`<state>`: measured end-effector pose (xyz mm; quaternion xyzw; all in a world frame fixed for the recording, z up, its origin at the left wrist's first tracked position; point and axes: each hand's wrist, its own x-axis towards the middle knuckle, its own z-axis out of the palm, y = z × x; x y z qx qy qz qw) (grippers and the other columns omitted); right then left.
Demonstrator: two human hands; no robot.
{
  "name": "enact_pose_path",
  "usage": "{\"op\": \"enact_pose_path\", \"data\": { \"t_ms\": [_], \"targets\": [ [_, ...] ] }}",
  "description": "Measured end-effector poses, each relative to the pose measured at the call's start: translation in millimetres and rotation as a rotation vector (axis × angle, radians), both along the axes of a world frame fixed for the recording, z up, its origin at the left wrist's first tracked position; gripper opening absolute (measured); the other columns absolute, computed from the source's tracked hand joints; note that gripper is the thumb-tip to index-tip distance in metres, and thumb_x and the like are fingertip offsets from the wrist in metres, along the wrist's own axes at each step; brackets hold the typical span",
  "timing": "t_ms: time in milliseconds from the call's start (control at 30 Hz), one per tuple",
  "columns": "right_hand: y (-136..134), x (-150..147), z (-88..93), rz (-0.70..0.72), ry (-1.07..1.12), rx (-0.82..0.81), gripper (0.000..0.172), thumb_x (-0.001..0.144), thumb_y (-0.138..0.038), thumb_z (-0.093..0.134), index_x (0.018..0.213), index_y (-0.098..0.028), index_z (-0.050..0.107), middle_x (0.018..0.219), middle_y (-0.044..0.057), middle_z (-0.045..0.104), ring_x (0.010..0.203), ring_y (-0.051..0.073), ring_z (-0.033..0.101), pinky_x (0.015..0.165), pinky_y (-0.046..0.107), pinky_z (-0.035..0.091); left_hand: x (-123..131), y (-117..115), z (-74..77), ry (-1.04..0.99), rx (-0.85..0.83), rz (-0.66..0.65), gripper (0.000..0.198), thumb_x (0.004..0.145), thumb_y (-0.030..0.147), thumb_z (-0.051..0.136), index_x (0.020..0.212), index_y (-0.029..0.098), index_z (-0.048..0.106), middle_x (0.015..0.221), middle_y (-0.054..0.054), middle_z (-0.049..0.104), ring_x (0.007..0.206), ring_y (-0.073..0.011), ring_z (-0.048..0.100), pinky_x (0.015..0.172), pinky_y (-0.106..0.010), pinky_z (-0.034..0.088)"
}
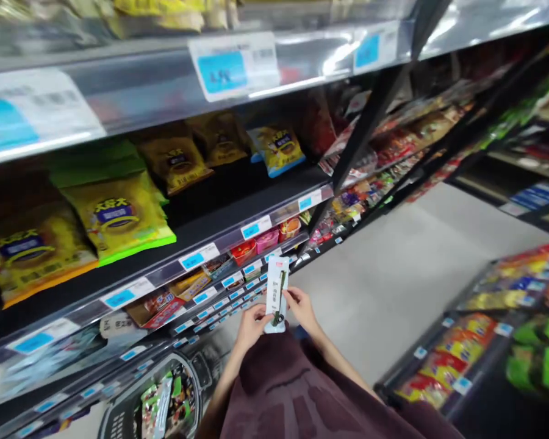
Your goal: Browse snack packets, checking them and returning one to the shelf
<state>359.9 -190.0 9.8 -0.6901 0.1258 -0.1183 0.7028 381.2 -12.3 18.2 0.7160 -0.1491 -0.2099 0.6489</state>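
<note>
A narrow white snack packet [277, 289] with a green picture and dark print stands upright in front of the dark shirt. My left hand [255, 322] pinches its lower left edge between thumb and fingers. On the other side, my right hand [301, 305] grips the packet's right edge at about mid-height. Both hands are closed on it, and its printed face is turned to the camera.
Shelves with yellow snack bags [119, 213] and blue-white price tags run along the left. A dark basket [196, 390] holding packets is at the lower left. Grey floor [393, 262] stretches ahead, with another display [457, 353] on the right.
</note>
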Motion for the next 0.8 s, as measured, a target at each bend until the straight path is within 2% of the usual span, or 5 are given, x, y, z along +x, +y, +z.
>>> {"op": "enact_pose_path", "data": {
  "t_ms": [100,200,400,533,800],
  "targets": [
    [14.7,-14.2,-6.4,-0.011,0.017,0.048,0.036,0.082,-0.049,0.061,0.089,-0.014,0.067,0.072,0.003,0.063,0.057,0.013,0.053,0.052,0.023,0.043,-5.9,6.3,-6.2,0.079,-0.039,-0.006,0.026,0.075,0.034,0.073,0.090,0.013,0.067,0.087,-0.009,0.072,0.079,-0.0203,0.067,0.074,-0.029,0.051],
    [29.5,-29.0,-8.6,0.084,0.031,0.096,0.034,0.085,-0.046,0.059,0.089,-0.014,0.068,0.077,0.004,0.064,0.065,0.013,0.056,0.057,0.023,0.044,-14.1,15.4,-13.4,0.155,-0.096,0.041,0.027,0.072,0.032,0.075,0.088,0.013,0.066,0.085,-0.008,0.072,0.078,-0.0201,0.067,0.073,-0.029,0.051],
    [37.3,-42.9,-10.3,0.281,0.082,0.093,0.036,0.079,-0.048,0.066,0.086,-0.013,0.067,0.070,0.002,0.061,0.058,0.011,0.050,0.054,0.022,0.041,-25.3,29.4,-16.6,0.167,-0.166,0.209,0.026,0.072,0.033,0.075,0.085,0.013,0.064,0.078,-0.005,0.070,0.072,-0.0171,0.065,0.070,-0.027,0.050],
    [40.8,-46.6,-15.7,0.307,0.094,0.089,0.036,0.076,-0.047,0.069,0.088,-0.013,0.069,0.066,0.001,0.059,0.055,0.010,0.046,0.052,0.021,0.038,-30.7,34.2,-12.7,0.165,-0.185,0.288,0.025,0.075,0.032,0.073,0.089,0.013,0.064,0.079,-0.004,0.070,0.071,-0.0148,0.063,0.069,-0.025,0.049],
    [42.8,-51.1,-28.1,0.187,0.094,0.069,0.032,0.075,-0.043,0.071,0.085,-0.013,0.069,0.064,0.001,0.060,0.053,0.010,0.045,0.050,0.022,0.037,-45.9,40.2,-15.3,0.222,-0.135,0.124,0.030,0.075,0.034,0.073,0.095,0.013,0.064,0.089,-0.007,0.070,0.081,-0.0180,0.064,0.076,-0.029,0.051]
  ]
}}
